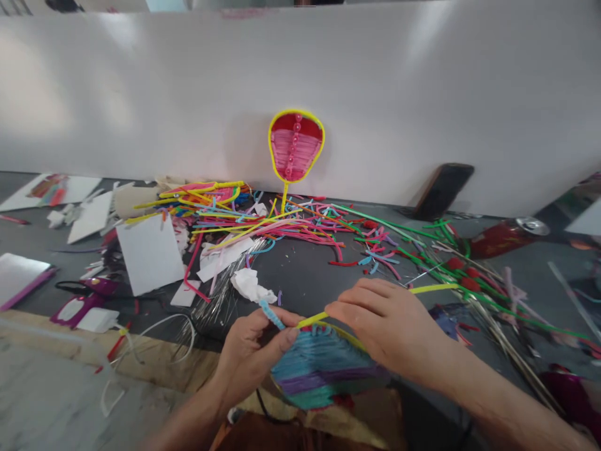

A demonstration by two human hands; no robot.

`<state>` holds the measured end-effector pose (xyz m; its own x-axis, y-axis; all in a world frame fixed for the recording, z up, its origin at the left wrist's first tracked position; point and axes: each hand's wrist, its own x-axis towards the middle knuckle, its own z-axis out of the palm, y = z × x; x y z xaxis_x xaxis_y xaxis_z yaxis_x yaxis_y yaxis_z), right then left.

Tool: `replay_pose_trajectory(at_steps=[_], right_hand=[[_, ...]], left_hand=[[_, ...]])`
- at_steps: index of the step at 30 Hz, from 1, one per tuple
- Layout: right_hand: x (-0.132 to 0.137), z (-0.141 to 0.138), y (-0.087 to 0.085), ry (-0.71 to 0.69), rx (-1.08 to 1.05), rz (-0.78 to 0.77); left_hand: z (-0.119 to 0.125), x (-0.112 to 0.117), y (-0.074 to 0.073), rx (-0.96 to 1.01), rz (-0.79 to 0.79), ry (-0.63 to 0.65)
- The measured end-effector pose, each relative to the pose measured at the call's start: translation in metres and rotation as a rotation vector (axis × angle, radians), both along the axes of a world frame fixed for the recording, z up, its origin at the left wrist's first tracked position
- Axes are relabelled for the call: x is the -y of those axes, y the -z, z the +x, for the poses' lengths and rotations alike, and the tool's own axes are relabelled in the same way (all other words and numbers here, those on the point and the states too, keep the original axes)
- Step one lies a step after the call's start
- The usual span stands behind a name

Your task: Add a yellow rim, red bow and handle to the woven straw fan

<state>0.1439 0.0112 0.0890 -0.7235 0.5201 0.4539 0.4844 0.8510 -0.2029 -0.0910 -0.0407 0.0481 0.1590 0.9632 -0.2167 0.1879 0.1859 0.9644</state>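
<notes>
At the front of the table (pixel 305 270), the left hand (pixel 253 346) pinches a blue panel (pixel 323 363), the right hand (pixel 387 319) a yellow strip (pixel 312 320) (likely light, bendable). The panel seems soft, best held by its rim.

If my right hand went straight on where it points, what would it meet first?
Probably your left hand, just across the yellow strip, though depth is hard to judge.

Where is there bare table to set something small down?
A nearly bare patch of dark table lies between the white tissue, the fuzzy wire pile behind and the right hand in front. It is crowded on the right, around the red can, and on the left, around the white cards.
</notes>
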Motion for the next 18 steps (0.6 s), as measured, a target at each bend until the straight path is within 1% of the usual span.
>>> replay_pose_trajectory(at_steps=[4,9,14,18], right_hand=[[0.01,-0.004,0.004,0.034,-0.106,-0.08],[0.025,-0.007,0.02,0.133,-0.161,-0.126],[0.036,-0.007,0.037,0.222,-0.184,-0.104],[0.043,-0.005,0.05,0.245,-0.236,-0.057]], left_hand=[[0.001,0.0,0.003,-0.058,-0.004,-0.061],[0.002,-0.001,0.002,-0.128,-0.007,-0.123],[0.005,-0.002,0.001,-0.106,-0.019,-0.214],[0.0,-0.002,0.009,-0.031,-0.017,-0.213]])
